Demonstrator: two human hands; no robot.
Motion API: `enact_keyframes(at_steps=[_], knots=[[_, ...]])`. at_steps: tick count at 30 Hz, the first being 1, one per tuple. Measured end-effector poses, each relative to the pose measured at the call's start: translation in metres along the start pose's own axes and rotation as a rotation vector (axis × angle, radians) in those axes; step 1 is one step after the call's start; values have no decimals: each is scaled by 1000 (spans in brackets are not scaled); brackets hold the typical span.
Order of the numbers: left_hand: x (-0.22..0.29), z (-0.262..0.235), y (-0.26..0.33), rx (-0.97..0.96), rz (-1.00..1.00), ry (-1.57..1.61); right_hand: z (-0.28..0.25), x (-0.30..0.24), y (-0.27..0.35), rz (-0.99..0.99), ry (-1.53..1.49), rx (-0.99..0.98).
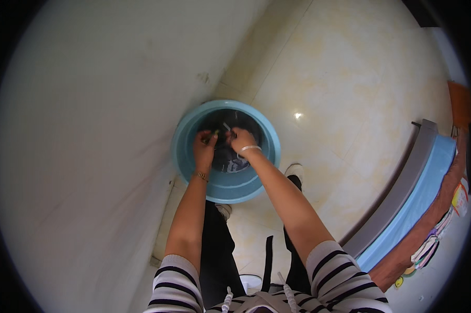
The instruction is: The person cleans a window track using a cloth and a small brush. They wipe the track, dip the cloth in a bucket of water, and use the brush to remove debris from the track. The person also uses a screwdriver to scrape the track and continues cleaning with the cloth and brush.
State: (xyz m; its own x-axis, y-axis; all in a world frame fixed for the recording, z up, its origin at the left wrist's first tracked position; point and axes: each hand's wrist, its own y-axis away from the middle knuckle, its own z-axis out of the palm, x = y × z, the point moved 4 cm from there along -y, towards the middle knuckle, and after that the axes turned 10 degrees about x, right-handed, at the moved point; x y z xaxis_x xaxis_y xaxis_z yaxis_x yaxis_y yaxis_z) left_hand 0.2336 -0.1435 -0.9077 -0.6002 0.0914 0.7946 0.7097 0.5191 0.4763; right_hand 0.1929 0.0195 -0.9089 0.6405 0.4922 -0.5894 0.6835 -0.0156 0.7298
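Note:
A round light-blue plastic basin stands on the floor against the wall, with both of my hands over it. Dark, glossy material lines its bottom; whether this is a wet cloth, a bag or water I cannot make out. At the left, the fingers of my left hand are pinched around a small green piece. Close beside it, my right hand is closed, and a narrow pale strip sticks out past its fingers. The hands are slightly apart.
A white wall rises directly left of the basin. Glossy cream floor tiles spread to the right. Along the right side runs a bed with a grey padded edge. My shoes stand near the basin, and a white round object lies between my legs.

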Motion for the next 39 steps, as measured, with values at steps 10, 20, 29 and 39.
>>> enact_keyframes(at_steps=[10,20,29,39], knots=[[-132,42,-2,-305,190,-920,70,98,-46,12,695,158],[-79,6,43,-33,-635,311,30,90,3,11,151,102],[59,-22,134,-300,-759,616,-37,-15,137,-129,-119,26],[192,-93,199,39,252,-492,-92,-127,269,-200,219,179]])
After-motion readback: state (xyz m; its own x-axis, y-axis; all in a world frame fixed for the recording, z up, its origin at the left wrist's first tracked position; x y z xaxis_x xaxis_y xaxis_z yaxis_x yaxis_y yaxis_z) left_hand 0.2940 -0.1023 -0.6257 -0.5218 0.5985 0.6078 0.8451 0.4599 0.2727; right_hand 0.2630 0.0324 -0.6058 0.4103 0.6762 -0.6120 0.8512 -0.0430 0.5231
